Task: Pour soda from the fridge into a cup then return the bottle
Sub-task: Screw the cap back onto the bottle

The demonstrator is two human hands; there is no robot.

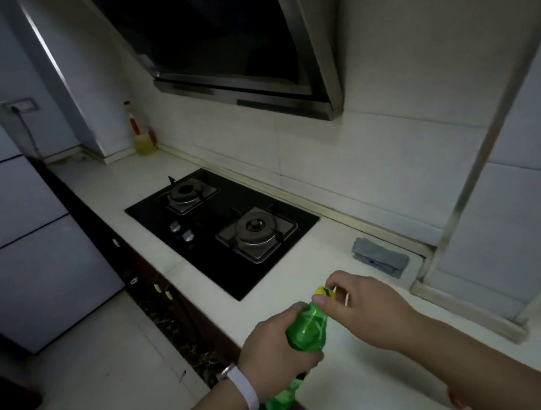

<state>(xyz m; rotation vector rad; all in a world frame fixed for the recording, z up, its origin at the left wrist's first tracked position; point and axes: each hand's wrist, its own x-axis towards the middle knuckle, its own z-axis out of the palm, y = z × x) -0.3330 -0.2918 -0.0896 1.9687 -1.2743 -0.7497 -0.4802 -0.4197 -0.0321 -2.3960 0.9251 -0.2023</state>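
Bottle work is in hand at the near edge of the tabletop (364, 382): a green soda bottle (307, 329) is held tilted, its neck pointing up and away from the person, while its lower end hangs out past the tabletop's front edge. The left hand (274, 348) is wrapped round the bottle's body in a closed grip, with the fingers curled about the plastic. The right hand (363, 308) is closed on the yellow cap (323, 292), which is pinched between thumb and fingertips. No cup can be seen, and it cannot be told whether the cap is being loosened or tightened. Either way, the step is judged to be a twist of the cap.

For that twist to be done well, the bottle should be brought closer to upright and over the tabletop, so that any spill is caught there and not on the floor. The body should be held firmly but not squeezed — soft plastic, once the seal is broken, would likely push soda up the neck. If the cap is being opened, it is best turned slowly so that gas is let out in stages. It can then be laid on the tabletop, clear of the black hob (225, 236) and the grey cloth (379, 256). If it is being closed, it should be turned until firm before the bottle is carried to what appears to be the fridge (12, 205) at the left.
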